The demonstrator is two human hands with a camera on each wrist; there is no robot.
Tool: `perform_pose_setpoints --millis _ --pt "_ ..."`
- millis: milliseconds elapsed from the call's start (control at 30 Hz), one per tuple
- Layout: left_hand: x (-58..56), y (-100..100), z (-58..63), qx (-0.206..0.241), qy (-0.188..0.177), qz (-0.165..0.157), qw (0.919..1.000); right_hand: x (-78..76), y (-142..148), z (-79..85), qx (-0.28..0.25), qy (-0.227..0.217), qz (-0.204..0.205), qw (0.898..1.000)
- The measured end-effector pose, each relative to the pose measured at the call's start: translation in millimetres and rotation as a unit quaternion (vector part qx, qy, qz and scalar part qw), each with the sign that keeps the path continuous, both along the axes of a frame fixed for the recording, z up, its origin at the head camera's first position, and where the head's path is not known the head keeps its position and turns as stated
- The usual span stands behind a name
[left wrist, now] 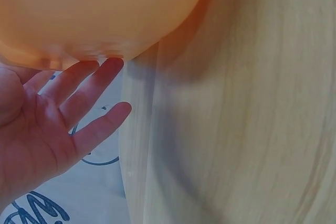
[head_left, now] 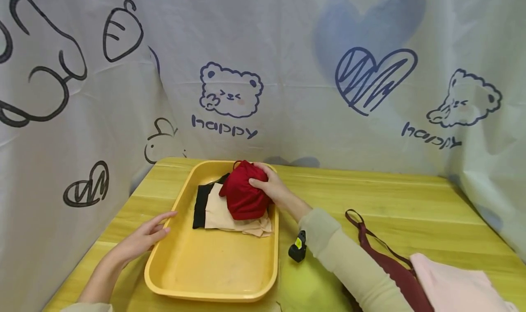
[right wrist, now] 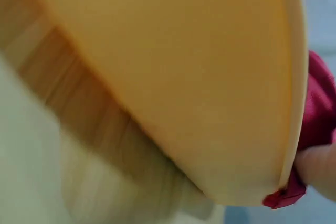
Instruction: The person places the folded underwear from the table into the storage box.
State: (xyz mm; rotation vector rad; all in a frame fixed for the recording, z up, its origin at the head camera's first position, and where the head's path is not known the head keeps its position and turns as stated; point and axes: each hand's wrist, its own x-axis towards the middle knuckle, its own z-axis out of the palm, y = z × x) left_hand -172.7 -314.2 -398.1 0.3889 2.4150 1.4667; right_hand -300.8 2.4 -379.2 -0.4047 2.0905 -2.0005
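Head: I'm gripping the red cloth [head_left: 245,198] with my right hand [head_left: 270,183] over the tray [head_left: 213,266], loop [head_left: 236,164] pointing wallward, long way unclear | Left wrist: loose left hand [left wrist: 47,124] is touching tray | Right wrist: cloth is peeking past rim [right wrist: 300,77]

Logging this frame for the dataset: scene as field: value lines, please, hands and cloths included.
left hand: fingers against the left side of the yellow tray
right hand: holds red cloth at the tray's far end
in tray: beige cloth, partly hidden by the red cloth; black cloth to its left
right of tray: yellow-green item, likely cloth; strapped maroon garment; pink cloth
surface: wood-grain table
backdrop: white sheet with drawings
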Motion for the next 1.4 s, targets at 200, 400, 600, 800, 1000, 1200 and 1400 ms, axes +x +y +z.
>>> perform_pose_setpoints --millis 200,400,600,800,1000,1200,1400 --pt "0.8 0.0 1.9 -0.001 0.011 0.005 0.9999 4.2 -1.6 -0.6 0.214 0.117 -0.002 0.970" --pt "1.5 2.6 0.3 0.002 0.011 -0.001 0.9999 5.8 -8.3 -9.4 0.268 0.110 0.051 0.956" --pt "2.7 1.9 -1.2 0.000 0.014 -0.001 0.9999 5.2 -10.6 -10.0 0.266 0.081 0.078 0.957" --pt "2.6 1.6 -0.3 0.002 0.007 -0.001 1.0000 7.4 -9.8 -3.1 0.412 0.179 0.014 0.893" --pt "0.8 1.8 1.7 0.008 0.003 0.000 1.0000 12.2 -11.4 1.9 0.526 0.254 -0.050 0.810" --pt "0.1 3.2 0.8 -0.003 0.006 0.005 1.0000 15.2 -12.8 -5.3 0.564 0.285 -0.019 0.775" --pt "2.0 5.1 1.3 -0.005 0.007 0.010 0.9999 16.1 -10.3 -6.3 0.585 0.344 -0.022 0.734"
